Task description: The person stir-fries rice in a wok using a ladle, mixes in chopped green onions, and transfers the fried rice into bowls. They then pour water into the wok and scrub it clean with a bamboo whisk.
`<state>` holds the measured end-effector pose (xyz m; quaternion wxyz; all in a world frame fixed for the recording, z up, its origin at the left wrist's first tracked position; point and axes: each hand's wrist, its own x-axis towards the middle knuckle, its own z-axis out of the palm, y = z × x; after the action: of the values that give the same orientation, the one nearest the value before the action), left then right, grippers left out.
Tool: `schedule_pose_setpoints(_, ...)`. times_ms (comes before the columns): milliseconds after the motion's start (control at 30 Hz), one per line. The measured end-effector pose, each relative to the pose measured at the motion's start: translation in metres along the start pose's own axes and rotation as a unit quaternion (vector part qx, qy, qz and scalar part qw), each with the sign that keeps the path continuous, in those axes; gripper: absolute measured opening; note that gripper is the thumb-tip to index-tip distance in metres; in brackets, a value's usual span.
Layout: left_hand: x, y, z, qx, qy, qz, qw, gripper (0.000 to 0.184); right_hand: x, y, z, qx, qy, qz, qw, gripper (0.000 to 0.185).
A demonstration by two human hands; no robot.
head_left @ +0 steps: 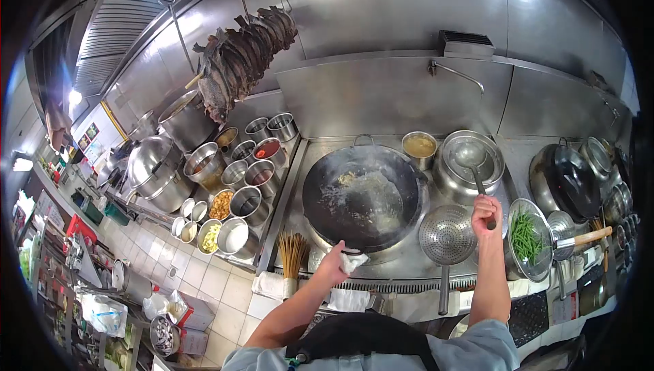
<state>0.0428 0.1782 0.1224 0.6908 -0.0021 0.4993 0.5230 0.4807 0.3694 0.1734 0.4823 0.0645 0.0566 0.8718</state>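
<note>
With a folded white cloth (354, 260) between fingers and metal, my left hand (334, 264) is closed at the near handle of a black wok (327, 211). Pale chopped bits (347, 179) and a whitish, bubbly film lie in the wok, with faint steam above. My right hand (487, 215) is wrapped round the handle of a ladle (468, 154). The ladle's bowl is over a steel pot (453, 180) right of the wok. Between my hands a perforated skimmer (447, 235) lies on the stove. Green beans (525, 236) sit in a bowl right of my right hand.
Steel containers of seasonings (260, 175) stand at the left, near a bamboo brush (293, 248). A pot of yellowish liquid (419, 146) is behind the wok. Dried fish (238, 61) hang above left. A faucet (458, 74) juts from the back wall. A dark wok (565, 181) leans at the right.
</note>
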Motion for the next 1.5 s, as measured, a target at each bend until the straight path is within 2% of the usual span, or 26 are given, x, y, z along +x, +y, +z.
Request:
schedule_pose_setpoints(100,0.035,-0.015,-0.011,-0.044,-0.02,0.072,0.996,0.044,-0.035,0.062,0.043,0.028,0.007,0.034,0.999,0.018)
schedule_pose_setpoints(200,0.041,-0.025,-0.022,-0.026,-0.02,0.08,0.996,0.045,-0.059,0.101,0.054,0.052,-0.002,0.094,0.994,0.023)
schedule_pose_setpoints(267,0.033,-0.023,-0.03,0.037,-0.012,0.069,0.997,0.046,-0.069,0.119,0.052,0.049,0.014,0.136,0.989,0.026)
schedule_pose_setpoints(333,-0.026,-0.009,-0.012,0.108,0.028,0.05,0.993,0.047,-0.071,0.11,0.032,-0.036,0.028,0.166,0.985,0.029)
schedule_pose_setpoints(367,-0.046,-0.006,-0.013,0.064,0.025,0.051,0.996,0.047,-0.069,0.102,0.022,-0.096,0.034,0.168,0.981,0.029)
schedule_pose_setpoints(400,-0.043,-0.004,-0.04,0.011,-0.052,0.039,0.998,0.05,-0.066,0.092,0.016,-0.156,0.038,0.168,0.973,0.03)
schedule_pose_setpoints(433,-0.036,-0.006,-0.082,-0.042,-0.128,0.028,0.991,0.052,-0.062,0.082,0.015,-0.212,0.097,0.138,0.963,0.022)
schedule_pose_setpoints(467,-0.037,-0.008,-0.114,-0.094,-0.203,0.016,0.975,0.055,-0.053,0.074,0.012,-0.312,0.129,0.082,0.938,0.019)
schedule_pose_setpoints(533,-0.07,-0.013,-0.135,-0.108,-0.154,0.105,0.977,0.059,-0.029,0.056,0.003,-0.498,0.185,-0.035,0.847,0.012)
schedule_pose_setpoints(567,-0.085,-0.013,-0.151,-0.128,-0.171,0.139,0.967,0.065,-0.012,0.043,-0.004,-0.553,0.212,-0.063,0.803,0.01)
schedule_pose_setpoints(633,-0.113,-0.019,-0.178,-0.173,-0.073,0.181,0.965,0.06,0.033,0.01,-0.025,-0.657,0.257,-0.119,0.699,0.009)
schedule_pose_setpoints(667,-0.125,-0.024,-0.19,-0.209,-0.011,0.204,0.956,0.058,0.056,-0.012,-0.038,-0.644,0.278,-0.127,0.701,0.01)
schedule_pose_setpoints(733,-0.132,-0.04,-0.238,-0.167,0.087,0.247,0.951,0.051,0.093,-0.053,-0.06,-0.616,0.325,-0.141,0.704,0.014)
schedule_pose_setpoints(767,-0.133,-0.05,-0.258,-0.189,0.126,0.25,0.941,0.047,0.1,-0.061,-0.058,-0.5,0.328,-0.155,0.786,0.015)
schedule_pose_setpoints(833,-0.148,-0.075,-0.288,-0.245,0.114,0.24,0.932,0.042,0.112,-0.073,-0.049,-0.242,0.319,-0.171,0.9,0.019)
schedule_pose_setpoints(900,-0.157,-0.096,-0.304,-0.3,0.101,0.248,0.916,0.042,0.127,-0.12,-0.078,-0.136,0.143,-0.075,0.977,0.019)
schedule_pose_setpoints(933,-0.162,-0.106,-0.306,-0.331,0.109,0.246,0.905,0.045,0.13,-0.138,-0.093,-0.077,0.056,-0.025,0.995,0.019)
schedule_pose_setpoints(1067,-0.173,-0.132,-0.334,-0.36,0.1,0.236,0.897,0.055,0.096,-0.108,-0.097,-0.035,-0.07,-0.023,0.997,0.017)
schedule_pose_setpoints(1133,-0.175,-0.122,-0.347,-0.302,0.105,0.235,0.918,0.057,0.078,-0.099,-0.092,0.004,-0.079,0.018,0.997,0.018)
schedule_pose_setpoints(1167,-0.177,-0.104,-0.333,-0.264,0.174,0.247,0.916,0.058,0.062,-0.078,-0.074,0.017,-0.083,0.032,0.996,0.018)
schedule_pose_setpoints(1267,-0.158,-0.055,-0.35,-0.158,0.145,0.264,0.94,0.054,0.023,-0.02,-0.024,0.021,-0.098,0.077,0.992,0.021)
schedule_pose_setpoints(1300,-0.153,-0.037,-0.342,-0.113,0.144,0.272,0.945,0.052,0.014,-0.026,-0.026,-0.007,-0.062,0.042,0.997,0.018)
schedule_pose_setpoints(1333,-0.146,-0.022,-0.326,-0.082,0.171,0.298,0.935,0.052,-0.001,0.004,-0.003,0.012,-0.065,0.065,0.996,0.011)
schedule_pose_setpoints(1367,-0.135,-0.003,-0.326,-0.021,0.144,0.269,0.952,0.053,-0.016,0.029,0.015,0.028,-0.055,0.072,0.995,0.007)
schedule_pose_setpoints(1400,-0.115,0.011,-0.329,0.024,0.157,0.259,0.953,0.054,-0.029,0.052,0.03,0.046,-0.051,0.085,0.994,0.007)
schedule_pose_setpoints(1500,-0.067,0.031,-0.327,0.181,0.168,0.216,0.945,0.052,-0.071,0.115,0.055,0.066,-0.02,0.063,0.996,0.014)
